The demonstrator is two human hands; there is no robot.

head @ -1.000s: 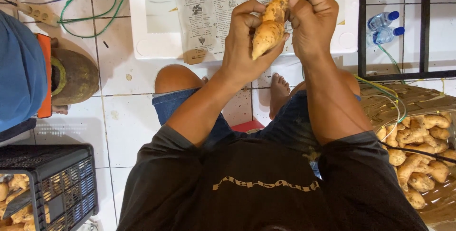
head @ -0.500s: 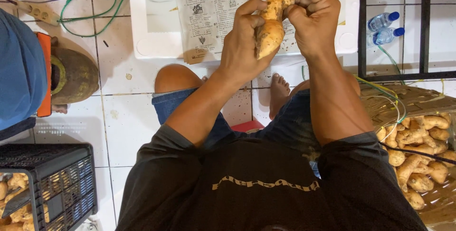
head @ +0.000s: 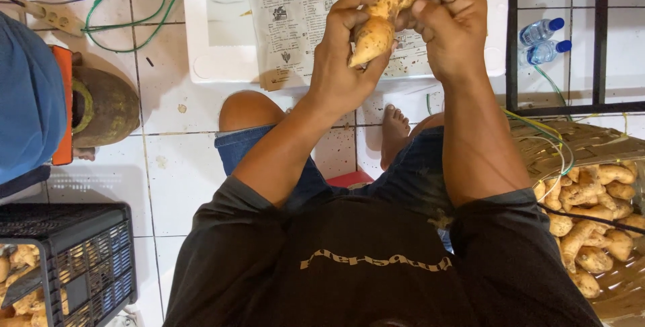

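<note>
Basically both hands up over the white foam tray lined w/ newspaper, likely so scraps drop onto it. Left hand clamped round lower half of pale tan knobbly ginger root, thumb side, tip pointing down-left. Right hand pinched shut on root's upper end, fingers curled over top. Root sits btwn the two, touching both. Woven basket of similar roots at right, black plastic crate at left.

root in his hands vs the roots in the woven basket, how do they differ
The root in hand is a single piece, held up over the white tray by the left hand and right hand. The basket roots are many, piled loosely at floor level, untouched. Both are tan, knobbly and irregular.
</note>
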